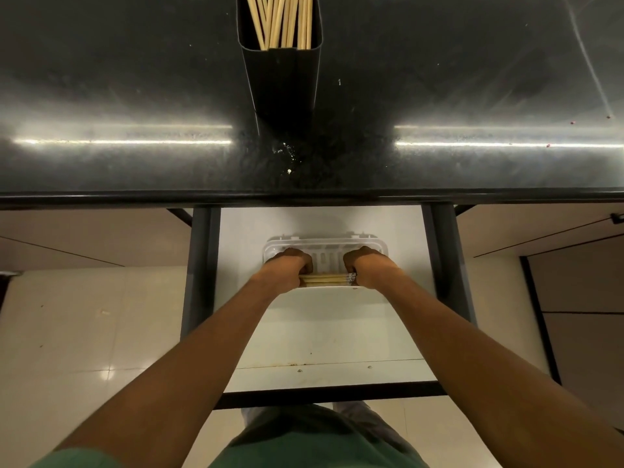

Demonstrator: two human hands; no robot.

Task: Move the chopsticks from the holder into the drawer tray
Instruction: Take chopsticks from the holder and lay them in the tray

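Down at centre frame, the left hand [290, 269] and right hand [366, 266] each curl their fingers tightly around one end of a bundle of pale wooden chopsticks [326, 280]. The bundle lies level between the fists, over the near edge of the clear plastic tray [324, 242] in the open white drawer [320, 332]. At top centre, more pale sticks [280, 21] stand in the black rectangular holder [282, 79] on the dark glossy bench [135, 96].

Holder [282, 79] top cropped; bundle [326, 280] ends under L hand [289, 265], R hand [366, 265].
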